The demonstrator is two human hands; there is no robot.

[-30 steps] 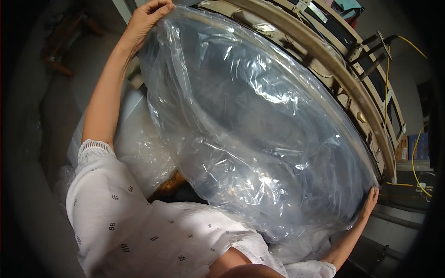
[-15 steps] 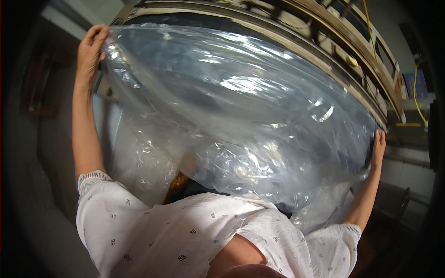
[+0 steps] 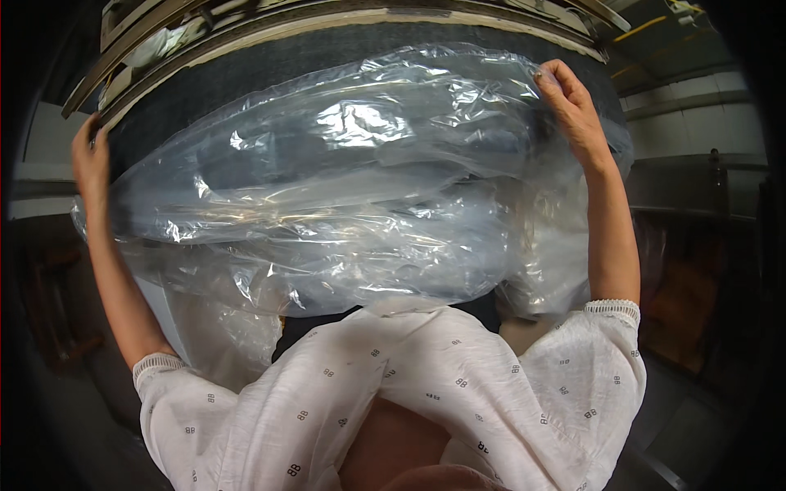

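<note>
A large sheet of clear, crinkled plastic film [image 3: 352, 176] stretches across in front of me, its lower part bunched near my waist. At the upper right, my right hand [image 3: 573, 106] pinches the film's far edge between thumb and fingers. My left hand [image 3: 90, 155] is curled by the left end of a black surface [image 3: 270, 61], close to the wooden frame. The film's left end gathers at that hand and wrist; its fingertips are partly hidden. Beneath the film, the black surface shows through dimly.
Long wooden rails [image 3: 344, 20] run along the far side of the black surface. A pale tiled wall [image 3: 696, 98] lies to the right. At the lower right is a brownish object [image 3: 692, 307], dim and hard to make out.
My view has turned, so the rails now lie across the top. My right hand has come inward over the black surface, and my left hand is lower. The film hangs looser and more folded.
</note>
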